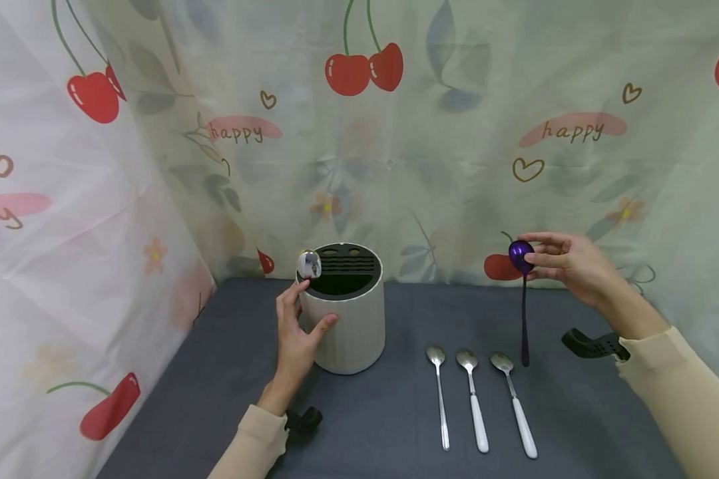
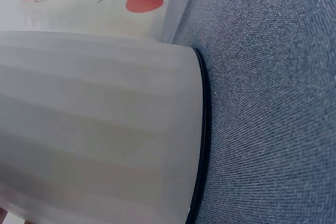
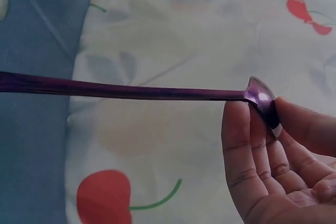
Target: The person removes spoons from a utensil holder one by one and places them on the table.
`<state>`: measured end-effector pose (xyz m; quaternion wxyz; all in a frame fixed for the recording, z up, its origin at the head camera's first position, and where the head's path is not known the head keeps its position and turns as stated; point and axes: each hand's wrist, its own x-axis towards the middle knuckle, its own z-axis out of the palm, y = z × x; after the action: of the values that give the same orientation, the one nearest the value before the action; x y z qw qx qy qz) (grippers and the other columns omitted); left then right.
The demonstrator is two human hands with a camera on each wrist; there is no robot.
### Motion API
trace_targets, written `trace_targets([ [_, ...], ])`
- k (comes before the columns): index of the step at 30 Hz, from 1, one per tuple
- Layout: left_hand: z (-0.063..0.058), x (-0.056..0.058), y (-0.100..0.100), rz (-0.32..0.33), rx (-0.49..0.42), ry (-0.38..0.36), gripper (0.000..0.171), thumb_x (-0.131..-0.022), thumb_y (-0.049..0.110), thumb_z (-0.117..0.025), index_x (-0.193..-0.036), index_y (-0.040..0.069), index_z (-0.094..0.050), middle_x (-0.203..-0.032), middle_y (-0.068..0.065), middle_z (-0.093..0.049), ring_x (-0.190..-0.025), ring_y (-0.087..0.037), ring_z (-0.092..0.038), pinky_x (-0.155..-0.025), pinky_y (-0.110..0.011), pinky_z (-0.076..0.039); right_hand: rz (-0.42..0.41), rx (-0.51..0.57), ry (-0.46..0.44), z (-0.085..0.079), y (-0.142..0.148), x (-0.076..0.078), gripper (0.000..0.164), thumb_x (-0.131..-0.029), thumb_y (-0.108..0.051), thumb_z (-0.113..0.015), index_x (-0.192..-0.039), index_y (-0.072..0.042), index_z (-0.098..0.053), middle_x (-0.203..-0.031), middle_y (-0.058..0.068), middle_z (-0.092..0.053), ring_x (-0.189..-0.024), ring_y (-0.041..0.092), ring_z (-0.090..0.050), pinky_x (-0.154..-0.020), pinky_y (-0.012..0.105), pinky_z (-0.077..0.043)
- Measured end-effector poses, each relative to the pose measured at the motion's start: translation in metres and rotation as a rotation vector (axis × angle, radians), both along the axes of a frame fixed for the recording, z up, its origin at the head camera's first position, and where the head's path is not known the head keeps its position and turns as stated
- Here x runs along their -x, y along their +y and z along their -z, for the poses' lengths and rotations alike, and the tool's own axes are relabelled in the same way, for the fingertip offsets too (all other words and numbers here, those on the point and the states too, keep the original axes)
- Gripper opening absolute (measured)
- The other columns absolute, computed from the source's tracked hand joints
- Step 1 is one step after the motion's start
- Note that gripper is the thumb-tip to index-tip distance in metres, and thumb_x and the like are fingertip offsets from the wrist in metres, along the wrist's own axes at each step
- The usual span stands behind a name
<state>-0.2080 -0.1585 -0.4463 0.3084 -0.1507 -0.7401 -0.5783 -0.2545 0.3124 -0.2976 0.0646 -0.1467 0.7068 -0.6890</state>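
Note:
My right hand [image 1: 575, 263] pinches a purple metal spoon [image 1: 521, 256] by its bowl, thumb on one side and fingers on the other. Its long thin handle [image 3: 157, 93] hangs straight down in the head view. At the left, my left hand [image 1: 296, 339] holds the side of a whitish ribbed utensil holder [image 1: 353, 332], the thumb across its front. The holder's black top [image 1: 350, 256] has slots and a wide opening. A shiny spoon [image 1: 309, 264] stands in the holder, bowl up, beside the left fingertips. In the left wrist view the holder's wall [image 2: 105, 119] hides the hand.
On the dark grey tablecloth [image 1: 395, 412] lie a metal spoon [image 1: 437, 386] and two spoons with white handles, one in the middle [image 1: 478, 419] and one at the right [image 1: 522, 426]. A cherry-print curtain [image 1: 395, 166] hangs behind and at the left.

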Motion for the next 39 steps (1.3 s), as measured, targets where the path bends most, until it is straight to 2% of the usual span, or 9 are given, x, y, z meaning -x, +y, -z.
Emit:
trace_targets([
  [7,0.000,0.000,0.000,0.005,0.004,0.006,0.078,-0.091,0.028,-0.084,-0.156,0.026,-0.041,-0.156,-0.006,-0.033,-0.148,-0.022,-0.031,-0.116,-0.071,-0.027,-0.017,-0.078,-0.039,0.013,0.016,0.001,0.034,-0.104,0.001,-0.060,-0.124,-0.023,-0.072,-0.112,-0.004,-0.072,-0.092,0.017,-0.070,-0.077,0.032,-0.061],
  [14,-0.001,-0.001,0.000,0.001,0.005,0.011,0.078,-0.091,0.025,-0.084,-0.156,0.025,-0.041,-0.156,-0.007,-0.033,-0.149,-0.024,-0.031,-0.115,-0.072,-0.027,-0.023,-0.135,-0.041,0.029,0.029,0.002,0.036,-0.104,0.002,-0.060,-0.120,-0.026,-0.075,-0.108,-0.002,-0.074,-0.089,0.016,-0.072,-0.077,0.033,-0.062],
  [23,-0.001,0.000,0.000,0.003,0.009,-0.002,0.078,-0.091,0.032,-0.083,-0.156,0.025,-0.040,-0.156,-0.007,-0.033,-0.149,-0.024,-0.031,-0.116,-0.071,-0.027,-0.041,-0.252,-0.093,0.049,0.042,0.001,0.034,-0.105,-0.003,-0.060,-0.119,-0.031,-0.072,-0.110,-0.004,-0.069,-0.090,0.017,-0.071,-0.081,0.039,-0.062],
  [25,-0.001,0.000,0.000,0.002,0.010,-0.002,0.077,-0.091,0.031,-0.083,-0.156,0.025,-0.041,-0.156,-0.007,-0.034,-0.149,-0.025,-0.031,-0.116,-0.071,-0.027,-0.034,-0.276,-0.104,0.053,0.044,0.002,0.031,-0.105,-0.004,-0.060,-0.122,-0.027,-0.072,-0.110,-0.003,-0.068,-0.091,0.016,-0.070,-0.081,0.039,-0.062],
  [27,-0.001,0.000,-0.001,0.002,0.009,-0.002,0.077,-0.091,0.029,-0.084,-0.155,0.024,-0.041,-0.155,-0.008,-0.034,-0.149,-0.025,-0.031,-0.116,-0.070,-0.027,-0.027,-0.304,-0.110,0.057,0.044,0.002,0.030,-0.104,-0.005,-0.061,-0.131,-0.017,-0.069,-0.105,-0.002,-0.066,-0.093,0.015,-0.069,-0.082,0.039,-0.062],
  [30,0.000,0.000,-0.001,-0.002,0.008,-0.003,0.077,-0.090,0.024,-0.084,-0.154,0.023,-0.042,-0.155,-0.008,-0.034,-0.148,-0.025,-0.031,-0.116,-0.070,-0.028,-0.031,-0.342,-0.110,0.065,0.045,0.002,0.039,-0.105,-0.007,-0.061,-0.142,0.003,-0.057,-0.100,-0.001,-0.063,-0.094,0.013,-0.068,-0.082,0.038,-0.061],
  [32,0.000,0.000,-0.001,-0.004,0.005,-0.004,0.078,-0.089,0.019,-0.085,-0.154,0.022,-0.042,-0.154,-0.009,-0.034,-0.149,-0.026,-0.031,-0.116,-0.070,-0.028,-0.044,-0.359,-0.119,0.072,0.046,0.000,0.046,-0.105,-0.008,-0.060,-0.146,0.012,-0.049,-0.103,-0.005,-0.065,-0.094,0.013,-0.067,-0.083,0.038,-0.061],
  [36,0.000,0.001,0.000,0.000,-0.005,0.003,0.081,-0.086,0.011,-0.086,-0.154,0.017,-0.042,-0.154,-0.014,-0.034,-0.149,-0.031,-0.031,-0.115,-0.073,-0.027,-0.066,-0.361,-0.162,0.087,0.049,-0.002,0.051,-0.106,-0.009,-0.060,-0.146,0.016,-0.045,-0.113,-0.011,-0.067,-0.096,0.013,-0.068,-0.084,0.037,-0.061],
  [39,0.000,0.002,0.000,0.003,-0.006,0.009,0.081,-0.086,0.011,-0.086,-0.154,0.016,-0.042,-0.154,-0.015,-0.034,-0.148,-0.032,-0.031,-0.115,-0.073,-0.027,-0.081,-0.352,-0.184,0.098,0.051,-0.003,0.049,-0.105,-0.009,-0.060,-0.145,0.016,-0.046,-0.115,-0.009,-0.068,-0.094,0.015,-0.069,-0.085,0.038,-0.061],
])
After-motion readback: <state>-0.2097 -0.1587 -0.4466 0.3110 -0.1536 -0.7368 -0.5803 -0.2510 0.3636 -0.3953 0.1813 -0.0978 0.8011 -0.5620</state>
